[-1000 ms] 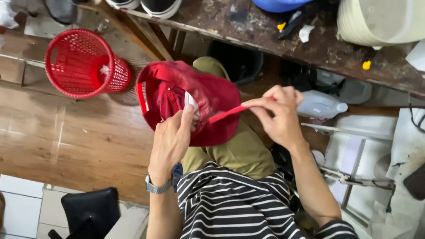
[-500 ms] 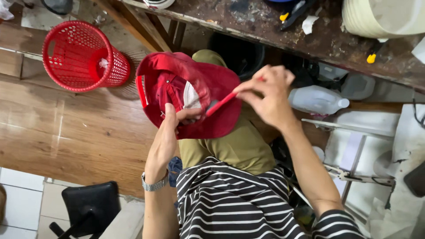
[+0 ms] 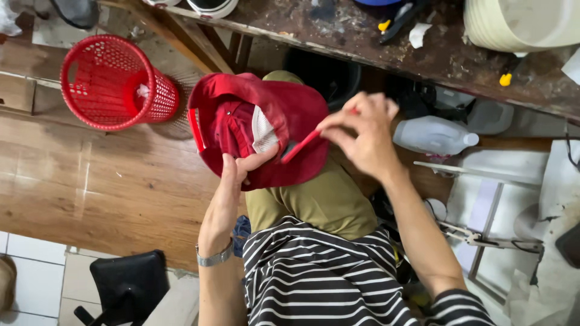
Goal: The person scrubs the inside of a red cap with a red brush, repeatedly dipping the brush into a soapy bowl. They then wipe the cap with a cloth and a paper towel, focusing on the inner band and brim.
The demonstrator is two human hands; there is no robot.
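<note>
**Holding a red cap upside down over the lap, both hands on it**

Sitting at a workbench, the person is holding a dark red fabric baseball cap [image 3: 272, 130] upside down over the lap, above the olive-green trousers [image 3: 314, 202], w/ the inside facing up. A white label patch [image 3: 264, 130] is showing inside the crown.

L hand [image 3: 232, 187] is coming up from below, thumb and fingers pinching the cap's rim near the label; fingers are lying close together, not spread. A silver metal wristwatch [image 3: 212, 256] is sitting on that wrist.

R hand [image 3: 362, 136] is reaching in from the right, fingertips pressed together and pinching the end of the cap's thin red adjuster strap [image 3: 302, 145], which is running at a slant from the cap edge up to those fingers. Strap is looking taut, though can't tell for sure.

Around the hands: a red perforated plastic basket [image 3: 115, 81] is lying on its side on the brown wooden floor [image 3: 90, 181], left of the cap and apart from it. A clear plastic bottle [image 3: 432, 136] is lying just right of the R hand. A worn dark wooden workbench [image 3: 362, 42] is running across the top, w/ a cream plastic bucket [image 3: 519, 24] standing on it at far right. The person is wearing a black-and-white striped shirt [image 3: 320, 278]. A black stool [image 3: 124, 287] is standing at lower left.
</note>
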